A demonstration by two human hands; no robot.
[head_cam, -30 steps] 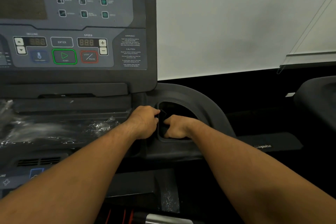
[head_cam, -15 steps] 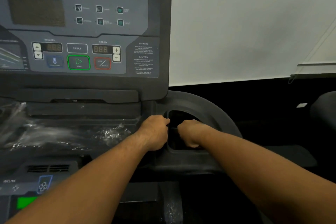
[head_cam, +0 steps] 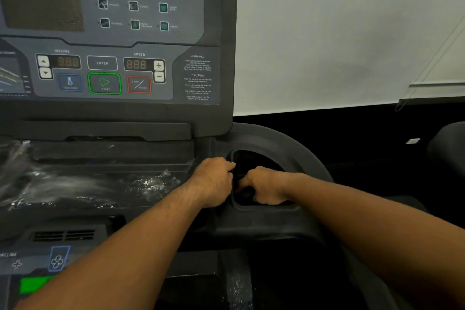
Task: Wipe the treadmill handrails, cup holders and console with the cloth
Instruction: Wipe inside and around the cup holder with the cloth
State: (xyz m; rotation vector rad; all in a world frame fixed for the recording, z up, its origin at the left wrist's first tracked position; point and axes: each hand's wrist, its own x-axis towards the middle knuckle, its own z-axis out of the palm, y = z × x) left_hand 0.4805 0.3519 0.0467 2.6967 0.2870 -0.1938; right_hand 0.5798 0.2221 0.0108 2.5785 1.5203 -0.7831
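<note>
— Where are the hands?

— Both are at the cup holder [head_cam: 254, 158] on the right edge of the treadmill, just past the lower right corner of the console [head_cam: 113, 33]. The left hand [head_cam: 214, 181] lies knuckles up on the holder's left rim, fingers curled together over the lip. The right hand [head_cam: 264, 186] is down inside the opening, fist-like, fingers bunched and pointing left.

— And the cloth?

— Something dark sits under the right fingers, deep in the holder, but it is black on black; I cannot tell if that is the cloth or whether the fingers are clamped on it.

— How many of each thing?

— Two bare forearms, one cup holder in sight, one console with a green start button [head_cam: 104, 83] and a red stop button [head_cam: 139, 84]. One sheet of crinkled clear plastic [head_cam: 75, 184] covers the tray below the console, left of the hands.

— Room to move?

— The holder is tight: the two hands nearly touch at its left wall. Its broad curved rim [head_cam: 297, 148] lies bare to the right, and beyond that edge is dark open space below a pale wall [head_cam: 339, 33]
</note>
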